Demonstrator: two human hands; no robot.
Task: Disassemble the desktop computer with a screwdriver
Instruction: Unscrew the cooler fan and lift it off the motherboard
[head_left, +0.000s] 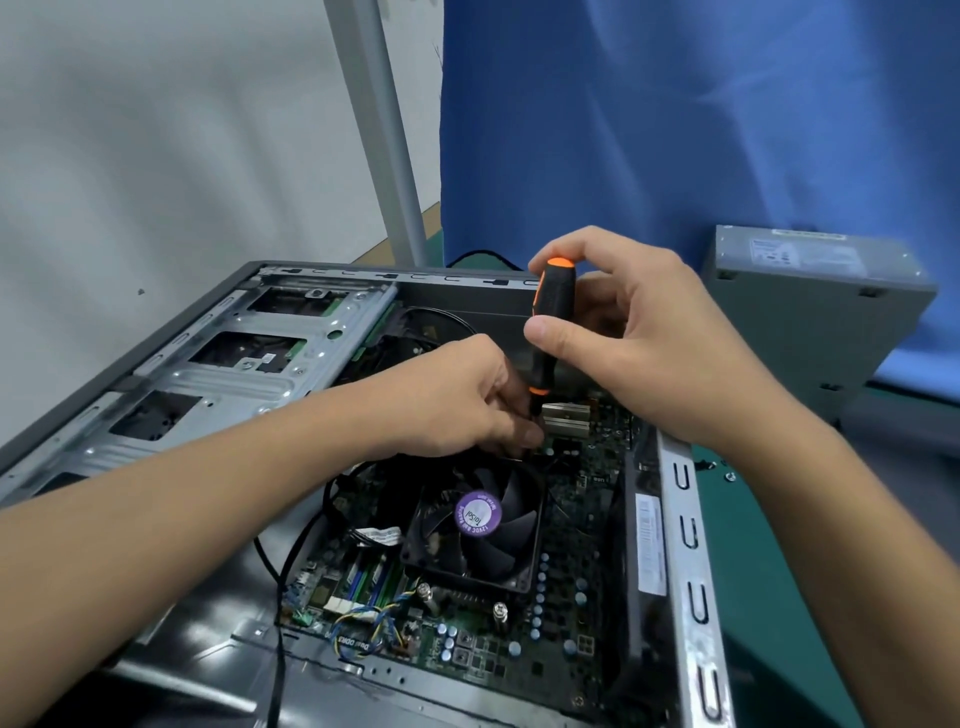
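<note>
An open desktop computer case (693, 545) lies on its side with the motherboard (582, 519) exposed. A black CPU fan (480, 525) with a purple label sits in its middle. My right hand (639, 338) grips the black and orange screwdriver (550, 322) by the handle and holds it upright, tip down at the board just beyond the fan. My left hand (462, 395) reaches in beside it and its fingers pinch round the lower shaft near the tip. The tip and the screw are hidden by my left fingers.
A silver drive cage (218, 379) fills the case's left half. A grey power supply unit (815, 317) stands on the green mat (769, 571) at the right, with small screws (727, 470) lying near the case rim. Black cables (280, 571) run over the case floor. A blue cloth hangs behind.
</note>
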